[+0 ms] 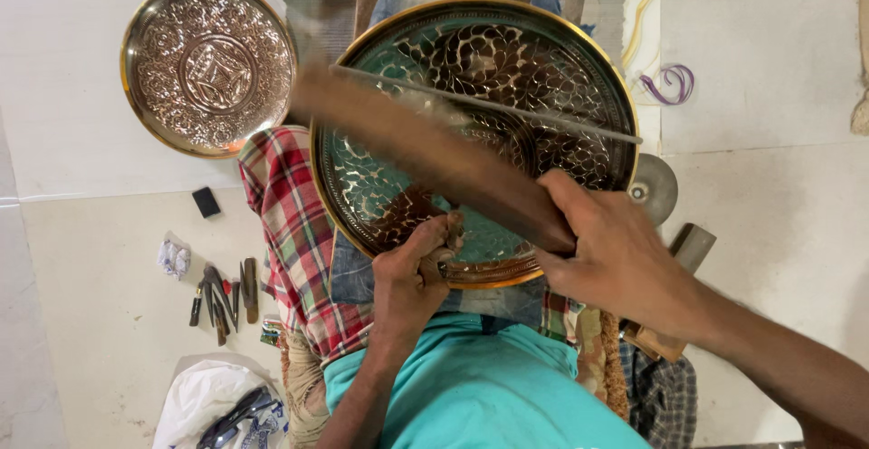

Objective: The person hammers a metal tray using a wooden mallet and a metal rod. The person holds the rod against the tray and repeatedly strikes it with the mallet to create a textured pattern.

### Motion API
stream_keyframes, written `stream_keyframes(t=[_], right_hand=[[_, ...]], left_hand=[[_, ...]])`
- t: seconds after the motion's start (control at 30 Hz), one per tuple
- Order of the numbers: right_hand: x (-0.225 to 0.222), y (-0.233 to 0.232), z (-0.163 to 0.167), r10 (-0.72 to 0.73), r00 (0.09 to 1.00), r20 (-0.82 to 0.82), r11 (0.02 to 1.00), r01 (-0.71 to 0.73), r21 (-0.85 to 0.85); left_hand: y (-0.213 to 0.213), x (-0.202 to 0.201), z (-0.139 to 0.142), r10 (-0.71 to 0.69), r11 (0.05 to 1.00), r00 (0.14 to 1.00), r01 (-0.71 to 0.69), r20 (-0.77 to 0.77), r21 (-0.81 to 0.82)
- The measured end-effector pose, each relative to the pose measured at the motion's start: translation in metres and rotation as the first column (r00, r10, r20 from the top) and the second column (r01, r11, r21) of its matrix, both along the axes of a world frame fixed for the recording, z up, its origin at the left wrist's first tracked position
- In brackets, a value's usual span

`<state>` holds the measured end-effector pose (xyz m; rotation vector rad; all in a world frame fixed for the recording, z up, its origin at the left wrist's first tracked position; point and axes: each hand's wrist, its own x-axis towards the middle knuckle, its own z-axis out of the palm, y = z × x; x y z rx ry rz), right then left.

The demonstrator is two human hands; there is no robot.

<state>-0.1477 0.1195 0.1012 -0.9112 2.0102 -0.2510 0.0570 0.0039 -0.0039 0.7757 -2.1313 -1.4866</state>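
Engraved brass tray (543, 78), teal-tinted; left hand (412, 272) grips chisel (450, 232); right hand (615, 250) grips mallet (425, 146).

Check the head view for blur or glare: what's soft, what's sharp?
Head view: the wooden stick in the right hand is smeared by motion blur; the left hand, pinching a small tool on the large engraved tray, is sharp. Light is even, with soft sheen on the smaller tray; floor tools are crisp.
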Motion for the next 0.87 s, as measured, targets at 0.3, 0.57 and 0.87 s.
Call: stream_keyframes(t=[0.3,0.57,0.87], right_hand=[[0.001,-0.002,0.004,0.175,0.975,-0.137,0.971,-0.193,-0.139],[0.002,0.001,0.001,0.159,0.975,-0.156,0.982,-0.173,-0.075],[0.001,0.005,-0.017,0.006,0.998,-0.057,0.969,-0.019,-0.246]], left_hand=[[0.0,0.001,0.002,-0.005,1.0,1.0,0.005,-0.003,0.006],[-0.001,0.001,0.0,-0.009,1.0,1.0,0.009,0.005,-0.013],[-0.004,0.0,0.01,-0.034,0.999,0.999,0.034,0.026,-0.02]])
